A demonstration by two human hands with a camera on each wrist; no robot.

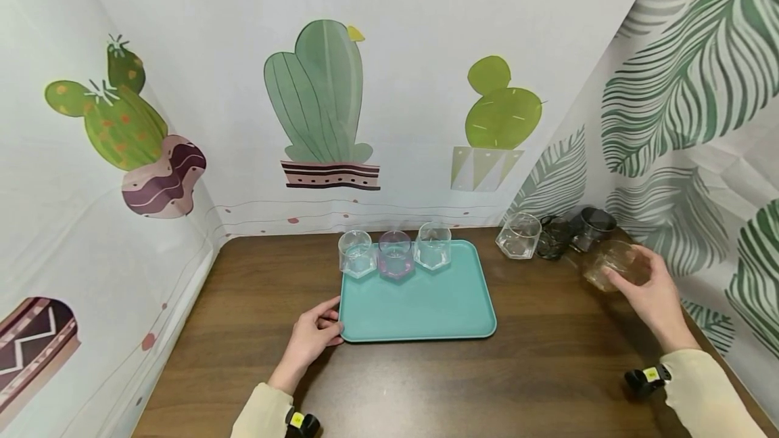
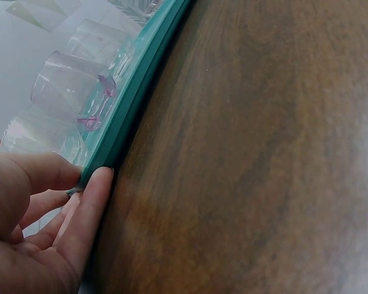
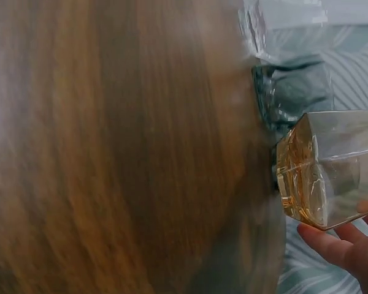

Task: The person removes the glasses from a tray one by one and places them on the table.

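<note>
An amber-tinted drinking glass (image 1: 613,263) with a faceted base is in my right hand (image 1: 658,295), held by thumb and fingers near the table's right side. In the right wrist view the amber glass (image 3: 331,168) lies sideways across the picture, fingers at its walls. My left hand (image 1: 309,335) pinches the front-left edge of a teal tray (image 1: 420,316). In the left wrist view, fingers meet at the rim of the tray (image 2: 135,101). Along the tray's back stand a clear glass (image 1: 356,255), a purple-tinted glass (image 1: 395,259) and another clear glass (image 1: 433,249).
Right of the tray, at the table's back, stand a clear glass (image 1: 519,238), a dark glass (image 1: 554,238) and a smoky grey glass (image 1: 592,230). The brown wooden table (image 1: 426,391) meets a cactus-print cloth (image 1: 414,86) behind and a leaf-print cloth (image 1: 688,86) at right.
</note>
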